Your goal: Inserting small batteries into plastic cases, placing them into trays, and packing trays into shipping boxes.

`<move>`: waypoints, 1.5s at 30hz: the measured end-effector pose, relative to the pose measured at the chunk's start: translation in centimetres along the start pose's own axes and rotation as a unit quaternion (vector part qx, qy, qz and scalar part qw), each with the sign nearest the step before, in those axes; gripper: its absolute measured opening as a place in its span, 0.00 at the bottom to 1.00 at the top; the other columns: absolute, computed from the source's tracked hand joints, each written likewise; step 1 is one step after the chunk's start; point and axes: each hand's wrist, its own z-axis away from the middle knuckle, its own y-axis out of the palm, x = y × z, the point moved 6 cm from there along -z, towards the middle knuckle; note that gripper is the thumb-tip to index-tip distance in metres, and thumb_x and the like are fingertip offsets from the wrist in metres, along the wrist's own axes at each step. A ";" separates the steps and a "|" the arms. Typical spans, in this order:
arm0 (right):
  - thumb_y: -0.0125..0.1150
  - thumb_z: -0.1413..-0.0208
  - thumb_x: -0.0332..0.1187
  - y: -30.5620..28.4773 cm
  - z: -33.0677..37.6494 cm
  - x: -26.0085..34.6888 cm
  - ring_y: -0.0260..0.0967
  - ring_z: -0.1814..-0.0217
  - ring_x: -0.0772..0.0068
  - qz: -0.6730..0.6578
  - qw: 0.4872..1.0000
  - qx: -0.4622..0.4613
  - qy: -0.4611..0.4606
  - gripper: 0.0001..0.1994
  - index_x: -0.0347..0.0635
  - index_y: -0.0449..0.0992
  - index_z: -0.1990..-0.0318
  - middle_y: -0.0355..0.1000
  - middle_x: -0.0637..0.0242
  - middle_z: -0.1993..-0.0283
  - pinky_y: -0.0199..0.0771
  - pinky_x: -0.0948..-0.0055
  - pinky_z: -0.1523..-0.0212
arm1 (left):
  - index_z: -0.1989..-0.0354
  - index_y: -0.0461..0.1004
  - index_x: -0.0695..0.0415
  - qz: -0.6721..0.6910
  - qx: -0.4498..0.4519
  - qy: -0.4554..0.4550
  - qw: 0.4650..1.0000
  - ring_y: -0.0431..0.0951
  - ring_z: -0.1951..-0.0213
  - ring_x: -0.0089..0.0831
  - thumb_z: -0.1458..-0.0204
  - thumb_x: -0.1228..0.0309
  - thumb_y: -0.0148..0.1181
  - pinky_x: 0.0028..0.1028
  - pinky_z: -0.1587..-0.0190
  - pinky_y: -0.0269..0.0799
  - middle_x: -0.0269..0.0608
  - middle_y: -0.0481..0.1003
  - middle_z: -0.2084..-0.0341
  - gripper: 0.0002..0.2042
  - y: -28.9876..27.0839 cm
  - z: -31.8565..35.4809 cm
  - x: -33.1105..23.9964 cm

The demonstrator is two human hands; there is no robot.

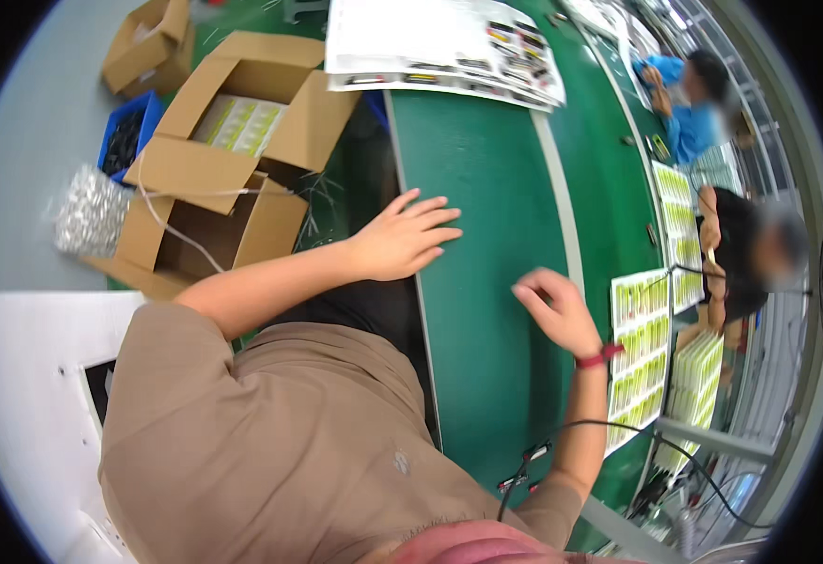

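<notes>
My left hand (405, 237) is open, its fingers spread over the near edge of the green worktable (477, 169), and nothing is in it. To the right, my right hand (559, 310) is over the same tabletop, near the pale strip (562, 193) that runs along it. Its fingers are curled in and slightly blurred, with nothing showing between them and the thumb. A red band (601, 355) circles the right wrist. Beyond that wrist stand white trays (639, 352) with rows of yellow-green pieces.
White sheets (411, 38) with small dark parts cover the table's far end. Open cardboard boxes (186, 174), a blue bin (153, 115) and a silvery bag (92, 211) sit at left. Two people (698, 113) work across the table. A black cable (618, 425) crosses near my right forearm.
</notes>
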 end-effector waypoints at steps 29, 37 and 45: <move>0.66 0.40 0.32 32.1 -39.1 10.9 0.75 0.51 0.52 0.038 0.987 0.133 -0.076 0.23 0.35 0.71 0.39 0.73 0.50 0.46 0.77 0.62 0.48 | 0.21 0.46 0.38 -0.102 0.071 -0.644 0.754 0.42 0.21 0.49 0.57 0.66 0.72 0.71 0.31 0.49 0.48 0.45 0.23 0.53 0.2 37.0 31.1; 0.66 0.40 0.32 32.1 -37.5 11.4 0.76 0.51 0.52 0.089 0.960 0.246 -0.096 0.22 0.34 0.73 0.40 0.71 0.51 0.42 0.79 0.62 0.48 | 0.24 0.52 0.23 -0.280 0.062 -0.586 0.758 0.44 0.23 0.53 0.50 0.76 0.63 0.75 0.33 0.51 0.44 0.45 0.23 0.46 -3.3 43.7 32.9; 0.64 0.41 0.31 31.0 -38.7 13.0 0.76 0.51 0.48 0.116 0.967 0.175 -0.142 0.18 0.35 0.76 0.45 0.72 0.52 0.43 0.79 0.60 0.48 | 0.23 0.49 0.26 -0.357 0.146 -0.641 0.664 0.46 0.23 0.52 0.55 0.58 0.75 0.64 0.26 0.44 0.39 0.49 0.24 0.50 -12.2 52.6 41.6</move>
